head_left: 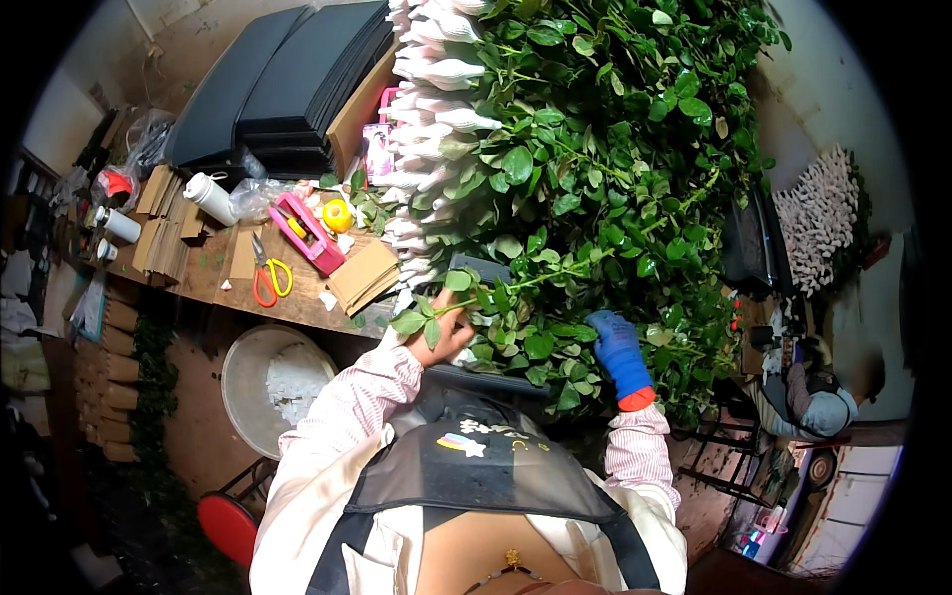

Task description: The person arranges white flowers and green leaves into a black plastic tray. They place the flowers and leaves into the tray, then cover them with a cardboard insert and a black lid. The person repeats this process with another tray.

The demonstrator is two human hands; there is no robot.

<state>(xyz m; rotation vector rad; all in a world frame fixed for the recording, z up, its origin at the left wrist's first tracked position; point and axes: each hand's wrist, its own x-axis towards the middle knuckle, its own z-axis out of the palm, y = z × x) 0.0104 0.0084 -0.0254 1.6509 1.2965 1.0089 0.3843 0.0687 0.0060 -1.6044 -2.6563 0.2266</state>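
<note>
A tall mass of leafy rose stems [635, 119] lies on the bench, the heads along its left side in white netting sleeves [436, 119]. My left hand [446, 327] is closed around a leafy stem [540, 275] near the pile's lower left; leaves cover part of the fingers. A dark grey board [481, 266] shows just above that hand. My right hand [620, 352], in a blue glove, reaches into the foliage at the lower right, fingertips partly hidden, so its grip is unclear.
On the wooden bench [198, 283] are scissors [268, 278], a pink dispenser [305, 236], cardboard [362, 278] and black stacked sheets [278, 89]. Below stand a white bucket [238, 382] and red stool [226, 526]. Another person [823, 407] is at the right, near more sleeved flowers [813, 218].
</note>
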